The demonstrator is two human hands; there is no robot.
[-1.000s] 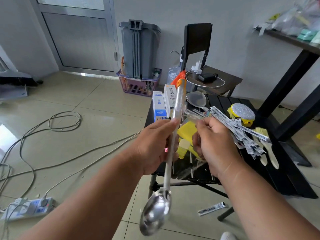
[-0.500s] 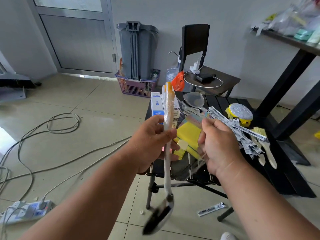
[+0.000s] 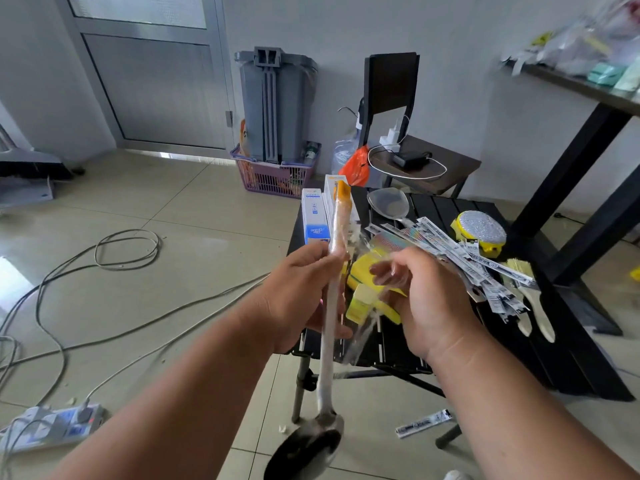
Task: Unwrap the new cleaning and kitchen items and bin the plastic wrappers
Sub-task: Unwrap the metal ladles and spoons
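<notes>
Above the worktop [image 3: 450, 209] edge, my left hand [image 3: 298, 292] grips the wrapped ladle [image 3: 329, 323] upright, bowl down. Beside it, my right hand [image 3: 422, 299] pinches its clear wrapper [image 3: 360, 337].

This looks like a plain room in a home or a small office, used for sorting new household goods. The floor [image 3: 145, 209] has large pale tiles, and loose cables [image 3: 104, 258] run across it to a power strip [image 3: 52, 427]. A grey door [image 3: 152, 74] with a metal frame stands at the back. Beside it a grey bin [image 3: 275, 105] rests in a purple basket [image 3: 273, 176]. A low black bench [image 3: 446, 209] carries packed cleaning items, and a dark chair [image 3: 394, 84] holds a charger [image 3: 410, 159].
</notes>
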